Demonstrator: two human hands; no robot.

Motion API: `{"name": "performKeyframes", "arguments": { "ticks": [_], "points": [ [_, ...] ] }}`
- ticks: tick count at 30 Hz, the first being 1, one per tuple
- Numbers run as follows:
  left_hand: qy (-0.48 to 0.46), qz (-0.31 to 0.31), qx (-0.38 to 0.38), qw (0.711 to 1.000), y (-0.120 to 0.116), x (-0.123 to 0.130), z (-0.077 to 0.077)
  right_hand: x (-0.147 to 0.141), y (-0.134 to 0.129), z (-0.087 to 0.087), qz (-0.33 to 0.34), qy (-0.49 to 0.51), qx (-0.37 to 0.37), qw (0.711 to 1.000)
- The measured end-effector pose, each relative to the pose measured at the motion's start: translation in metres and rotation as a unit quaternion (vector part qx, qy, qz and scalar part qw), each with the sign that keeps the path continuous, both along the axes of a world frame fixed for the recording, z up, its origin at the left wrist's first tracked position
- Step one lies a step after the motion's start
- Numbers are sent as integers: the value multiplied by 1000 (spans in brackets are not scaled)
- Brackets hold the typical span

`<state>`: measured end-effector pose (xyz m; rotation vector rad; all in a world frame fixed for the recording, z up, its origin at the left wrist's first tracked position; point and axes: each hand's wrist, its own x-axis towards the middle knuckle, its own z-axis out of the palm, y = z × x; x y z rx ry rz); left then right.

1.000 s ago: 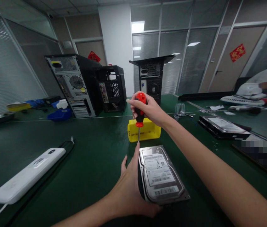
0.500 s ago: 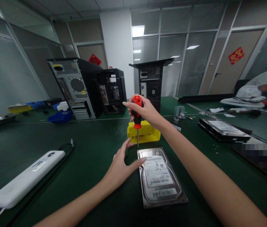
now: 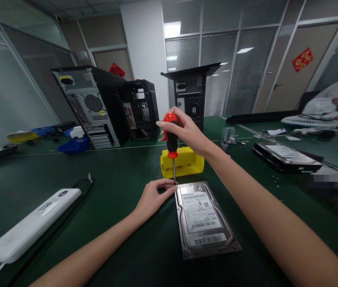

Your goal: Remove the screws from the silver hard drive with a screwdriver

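Observation:
My right hand [image 3: 183, 129] is wrapped round the red and black handle of a screwdriver [image 3: 172, 139]. The screwdriver stands nearly upright, its tip down at the far left corner of a silver hard drive [image 3: 203, 217]. At that same corner, thumb and fingers of my left hand [image 3: 156, 194] close together around the tip. Whatever they pinch there is too small to make out. The drive lies flat on the green table with its label side up. Just behind it sits a yellow bin [image 3: 183, 162], beyond the screwdriver shaft.
Computer cases [image 3: 97, 107] stand at the back, another case [image 3: 189, 93] behind my right hand. A white power strip [image 3: 34, 223] with cables lies left. On the right are another hard drive [image 3: 288, 156], a clear cup [image 3: 228, 136] and small loose parts. A person sits far right.
My left thumb has come off the drive's label, and the fingers have closed in at the screwdriver tip. The screwdriver handle now leans slightly left. The view has shifted a little.

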<state>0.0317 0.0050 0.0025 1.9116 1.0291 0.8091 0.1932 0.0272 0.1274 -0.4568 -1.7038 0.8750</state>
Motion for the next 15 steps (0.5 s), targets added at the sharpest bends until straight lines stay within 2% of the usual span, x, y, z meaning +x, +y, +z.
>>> {"name": "performKeyframes", "arguments": {
  "ticks": [6,11,15],
  "points": [
    [-4,-4,-43,999,2,0,5,3,1,-2,-19,48,19,999],
    [-19,-11,-45,999,5,-2,0,4,1,1,55,47,-47,996],
    [-23,-8,-50,998,7,-3,-3,6,4,2,60,59,-58,995]
  ]
}}
